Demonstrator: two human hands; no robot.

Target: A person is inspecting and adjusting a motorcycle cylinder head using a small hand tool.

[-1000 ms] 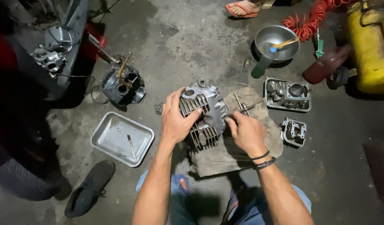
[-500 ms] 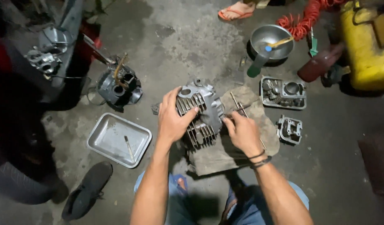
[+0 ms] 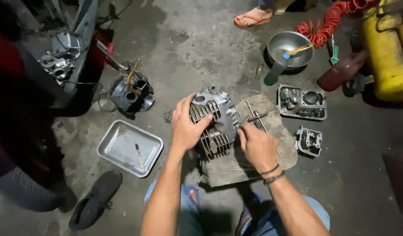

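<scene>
Left hand (image 3: 185, 127) gripped finned cylinder head (image 3: 214, 122) on cloth (image 3: 236, 164); right hand (image 3: 257, 146), fingers curled, touched its side. Steel tray (image 3: 123, 144) lay left, T-handle tool (image 3: 258, 118) just behind.

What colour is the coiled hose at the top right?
Orange-red; the coiled hose shows best in the head view, beside the yellow tank.

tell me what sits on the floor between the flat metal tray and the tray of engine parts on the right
In the head view, the finned cylinder head on a rag, gripped by the left hand, the right hand beside it.
</scene>
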